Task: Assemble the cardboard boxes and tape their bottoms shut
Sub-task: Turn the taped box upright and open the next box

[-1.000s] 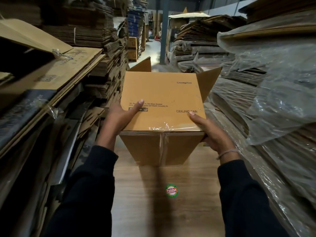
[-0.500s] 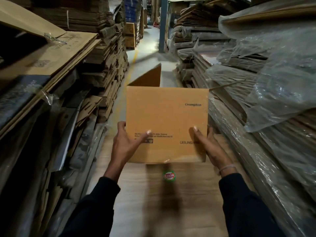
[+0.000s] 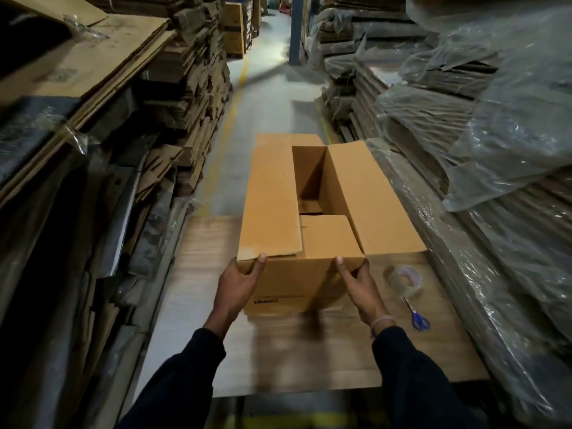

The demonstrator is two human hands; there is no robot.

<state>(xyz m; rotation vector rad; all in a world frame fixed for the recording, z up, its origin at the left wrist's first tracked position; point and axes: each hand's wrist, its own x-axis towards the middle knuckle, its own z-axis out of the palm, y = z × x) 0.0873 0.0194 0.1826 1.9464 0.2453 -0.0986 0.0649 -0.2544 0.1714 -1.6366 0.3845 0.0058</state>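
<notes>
A brown cardboard box point(image 3: 288, 283) stands upright on the wooden board point(image 3: 198, 292), open side up, with its top flaps spread and its inside visible. My left hand point(image 3: 238, 286) grips the box's near left corner, thumb on the top edge. At the near right corner, my right hand point(image 3: 359, 289) grips the box the same way. A roll of clear tape point(image 3: 405, 278) lies on the board just right of the box. Blue-handled scissors point(image 3: 416, 315) lie beside the roll, nearer to me. The taped bottom is hidden underneath.
Tall stacks of flat cardboard point(image 3: 173, 97) line the left side. Plastic-wrapped cardboard stacks point(image 3: 501, 144) line the right. A narrow concrete aisle point(image 3: 266, 97) with a yellow line runs ahead to a blue pillar point(image 3: 295, 26).
The box was held up with its taped bottom toward me; it has been turned upright and lowered onto the board. Both hands shifted to its near top corners. The view tilted down.
</notes>
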